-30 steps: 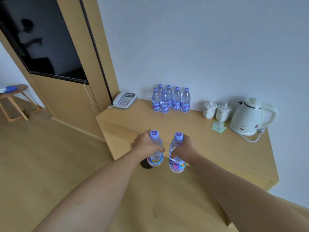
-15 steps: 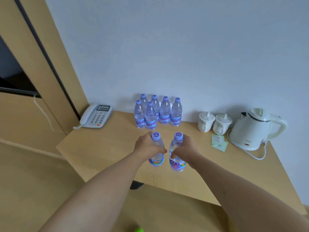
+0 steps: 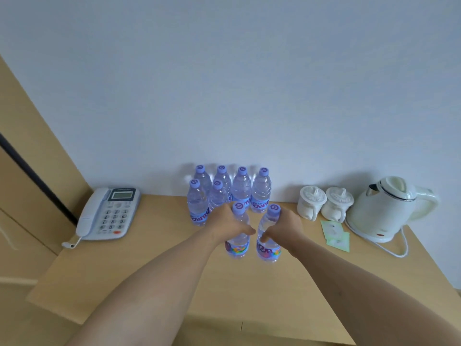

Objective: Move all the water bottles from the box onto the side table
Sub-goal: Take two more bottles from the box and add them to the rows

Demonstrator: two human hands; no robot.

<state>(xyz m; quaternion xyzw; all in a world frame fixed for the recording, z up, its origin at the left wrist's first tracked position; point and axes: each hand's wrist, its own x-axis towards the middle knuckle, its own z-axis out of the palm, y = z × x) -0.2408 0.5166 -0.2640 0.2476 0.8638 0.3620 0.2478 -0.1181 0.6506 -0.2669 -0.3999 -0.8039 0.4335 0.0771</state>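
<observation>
My left hand [image 3: 225,224] grips one clear water bottle [image 3: 238,247] with a purple cap, held upright. My right hand [image 3: 287,227] grips a second water bottle [image 3: 269,248], tilted slightly left at the top. Both bottles hang over the middle of the wooden side table [image 3: 174,275], just in front of a cluster of several bottles [image 3: 239,188] standing against the wall. Whether the held bottles touch the tabletop I cannot tell. The box is out of view.
A white telephone [image 3: 108,212] lies at the table's left. Two lidded white cups [image 3: 324,206], green paper sachets [image 3: 336,236] and a white electric kettle [image 3: 389,208] with its cord stand at the right. A wooden panel [image 3: 30,156] rises on the left.
I have come closer to the table, and both hands have carried their bottles forward over it, up to the standing cluster. The floor and dark screen have left the view.
</observation>
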